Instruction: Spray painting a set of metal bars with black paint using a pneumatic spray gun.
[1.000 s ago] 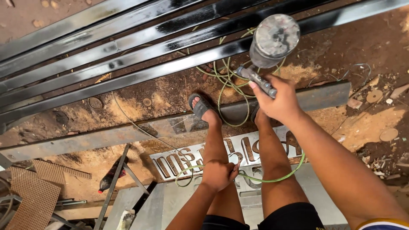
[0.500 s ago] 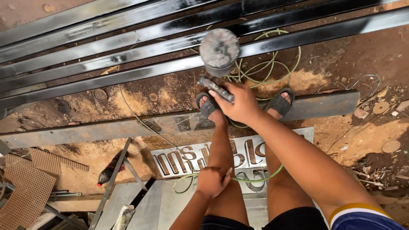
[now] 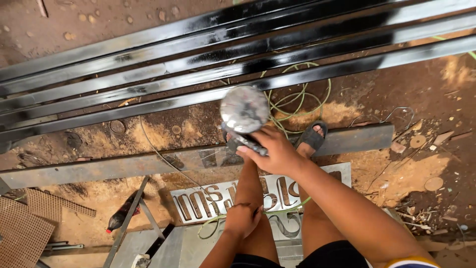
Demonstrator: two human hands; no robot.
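My right hand (image 3: 275, 151) grips a paint spray gun (image 3: 244, 115) with a round metal cup on top, held above the ground in front of a row of long black-painted steel bars (image 3: 208, 64). My left hand (image 3: 243, 219) rests on my left thigh and is closed around a green hose (image 3: 277, 99), which lies coiled on the dirt beyond my feet. My sandalled feet (image 3: 311, 135) stand on a flat steel bar (image 3: 357, 140). A metal plate with cut-out letters (image 3: 208, 201) lies under my legs.
Red dirt ground with scattered scraps and round offcuts (image 3: 434, 183) spreads to the right. A perforated mesh sheet (image 3: 22, 233) lies at lower left, near a dark bottle with a red cap (image 3: 119, 218) and a thin metal frame (image 3: 131, 213).
My right hand has carried the spray gun leftward along the bars. The view has shifted with it. My left hand stays on the thigh.
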